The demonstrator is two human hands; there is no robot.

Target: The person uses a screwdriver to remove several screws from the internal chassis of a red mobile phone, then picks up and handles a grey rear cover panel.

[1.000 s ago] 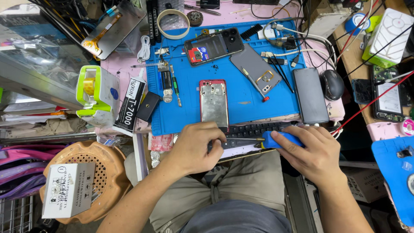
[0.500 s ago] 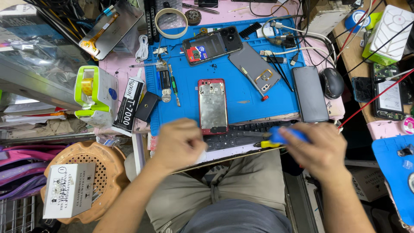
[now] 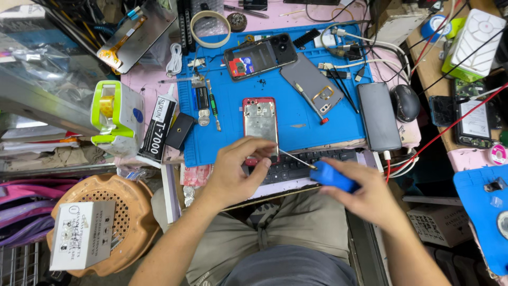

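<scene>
My right hand (image 3: 365, 193) grips a blue-handled screwdriver (image 3: 332, 177) whose thin metal shaft points up and left toward a red-framed phone chassis (image 3: 260, 122) lying on the blue work mat (image 3: 301, 122). My left hand (image 3: 238, 172) rests over the near end of that chassis, fingers curled at its lower edge and touching the screwdriver's tip area. A black keyboard (image 3: 307, 161) lies just under both hands at the bench edge.
On the mat lie a grey phone back (image 3: 313, 87), a dark opened phone (image 3: 259, 55), and a black phone (image 3: 378, 115) beside a mouse (image 3: 406, 102). A glue tube (image 3: 157, 130), green tape dispenser (image 3: 114, 117) and tape roll (image 3: 211, 27) sit left; cables run right.
Both hands have lifted off the keyboard edge. The right hand turned the blue screwdriver so its shaft points at the red chassis, and the left hand's fingers reached up to the chassis' near end.
</scene>
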